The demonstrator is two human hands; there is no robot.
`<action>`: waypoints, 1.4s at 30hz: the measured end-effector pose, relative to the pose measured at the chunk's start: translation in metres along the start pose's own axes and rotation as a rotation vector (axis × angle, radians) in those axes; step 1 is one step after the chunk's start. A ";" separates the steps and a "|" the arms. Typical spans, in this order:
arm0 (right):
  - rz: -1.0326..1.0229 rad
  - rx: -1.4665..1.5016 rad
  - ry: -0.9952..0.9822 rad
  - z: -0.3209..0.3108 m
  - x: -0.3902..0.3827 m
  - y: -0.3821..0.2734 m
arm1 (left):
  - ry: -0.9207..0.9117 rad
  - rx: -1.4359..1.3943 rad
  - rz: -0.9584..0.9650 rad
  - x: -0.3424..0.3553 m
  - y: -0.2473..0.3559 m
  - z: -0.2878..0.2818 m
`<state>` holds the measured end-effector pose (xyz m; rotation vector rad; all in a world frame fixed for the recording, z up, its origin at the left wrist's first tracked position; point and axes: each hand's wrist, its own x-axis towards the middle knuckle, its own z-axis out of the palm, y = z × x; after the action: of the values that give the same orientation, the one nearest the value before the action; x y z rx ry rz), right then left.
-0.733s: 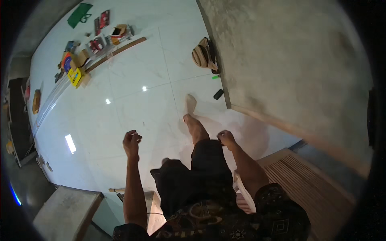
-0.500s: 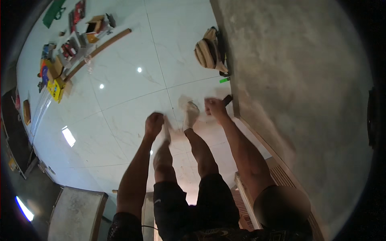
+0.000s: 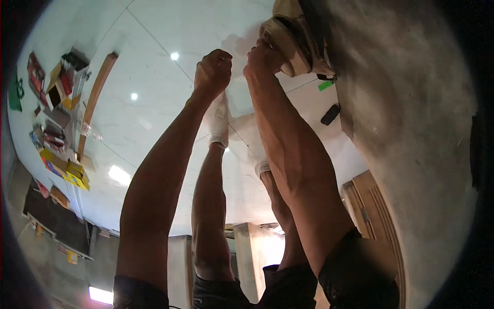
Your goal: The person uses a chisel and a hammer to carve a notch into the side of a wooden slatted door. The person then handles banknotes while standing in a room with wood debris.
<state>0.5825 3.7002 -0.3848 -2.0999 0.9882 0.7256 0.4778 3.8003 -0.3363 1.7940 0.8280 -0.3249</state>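
My right hand (image 3: 263, 57) reaches forward to a beige bag (image 3: 290, 49) lying on the floor by the wall. Its fingers are curled against the bag's near left edge and seem to grip it. My left hand (image 3: 213, 71) hovers to the left, apart from the bag, with its fingers closed. Whether anything is inside that fist is hidden. A small bright green object (image 3: 325, 85) lies just below the bag. Nearer to me, a dark oblong object (image 3: 330, 114) rests on the floor beside the wall.
A concrete wall (image 3: 406, 129) rises along the right. On the pale tiled floor (image 3: 154, 77) at the left lie a curved-looking wooden strip (image 3: 96, 95), a yellow box (image 3: 76, 176), several red packages and a green item (image 3: 15, 92). My socked foot (image 3: 218, 121) stands below my left hand.
Both hands have moved forward, away from me. The right hand has left the spot beside the dark object and reached the bag. My view has shifted, and the feet have moved apart.
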 end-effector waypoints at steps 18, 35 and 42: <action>-0.513 -0.818 0.021 -0.110 -0.007 0.048 | 0.030 0.101 0.076 0.062 0.052 0.085; -0.904 -0.479 -0.004 -0.126 0.016 0.059 | 0.130 -0.315 0.112 0.020 0.028 0.124; -1.004 -0.559 0.145 -0.112 0.026 0.069 | 0.141 -0.339 -0.021 0.018 0.024 0.134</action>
<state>0.5619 3.5703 -0.3600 -2.7342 -0.3249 0.3229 0.5298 3.6805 -0.3804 1.5028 0.9406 -0.0648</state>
